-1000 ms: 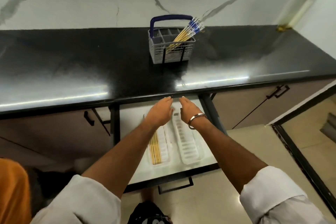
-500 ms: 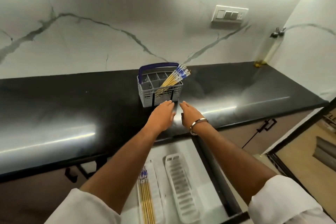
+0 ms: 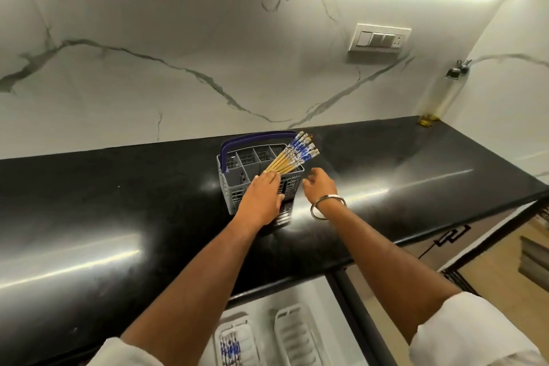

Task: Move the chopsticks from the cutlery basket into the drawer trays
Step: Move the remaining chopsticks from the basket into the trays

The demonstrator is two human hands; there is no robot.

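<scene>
A grey cutlery basket with a blue handle stands on the black countertop. Several chopsticks with blue-and-white ends lean out of its right front compartment. My left hand lies flat against the basket's front wall, fingertips at the chopsticks' lower ends, holding nothing. My right hand hovers just right of the basket, fingers loosely curled and empty. Below the counter edge the open drawer shows two white trays: the left tray holds several chopsticks, the right tray holds none.
The glossy black countertop runs left and right. A marble backsplash with a switch plate rises behind. A bottle stands in the far right corner. Cabinet doors with a black handle sit at right.
Both hands have risen from the drawer trays and reached forward over the counter to the basket. The view has tilted up, so the drawer now shows only at the bottom edge.
</scene>
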